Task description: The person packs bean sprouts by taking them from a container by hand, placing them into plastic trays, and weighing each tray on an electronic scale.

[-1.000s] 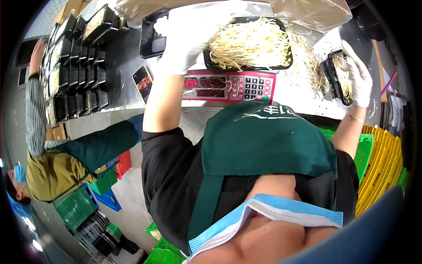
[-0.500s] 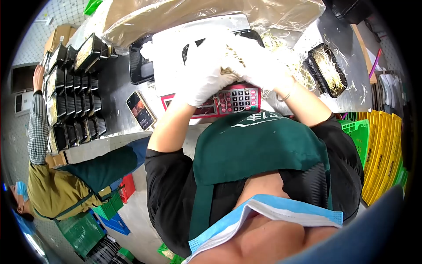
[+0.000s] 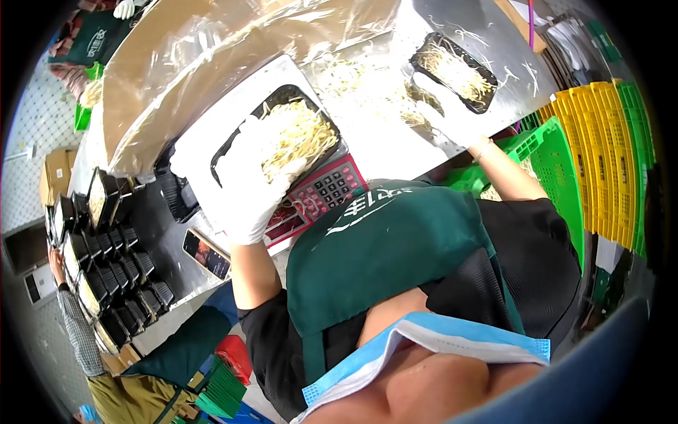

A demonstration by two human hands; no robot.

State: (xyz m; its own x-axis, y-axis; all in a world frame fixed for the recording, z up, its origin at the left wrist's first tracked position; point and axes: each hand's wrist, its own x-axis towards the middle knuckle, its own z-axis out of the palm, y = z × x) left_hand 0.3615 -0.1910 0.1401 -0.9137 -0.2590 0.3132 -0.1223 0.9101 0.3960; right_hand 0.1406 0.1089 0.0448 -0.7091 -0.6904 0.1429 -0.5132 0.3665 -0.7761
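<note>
The left hand (image 3: 247,201), in a white glove, is lying over the near left side of a black tray (image 3: 287,90), its fingertips touching the pale sprouts (image 3: 305,133) inside. Glare is blending the glove with the plate (image 3: 277,71) of the red scale (image 3: 353,174), so whether the fingers are gripping anything or how far they are opening cannot be told. The tray is sitting on that plate, and the glove is covering part of its rim; the hand and tray are also hiding part of the scale's display. The right hand (image 3: 452,120) is reaching over loose sprouts (image 3: 417,119), just beside a smaller sprout-filled tray (image 3: 486,104). Its glove is washing out into the bright tabletop (image 3: 367,145), leaving its opening and any hold unclear. A phone (image 3: 206,253) is lying left of the scale, its screen too small to read. Farther left, stacked black trays (image 3: 116,272) are overlapping, hiding much of their contents. Beside them, a co-worker's hand (image 3: 56,266) is touching the stack's edge, while the co-worker's head is mostly falling outside the view. Crinkled plastic (image 3: 191,78) is spreading beyond the scale, its upper part cut off.
</note>
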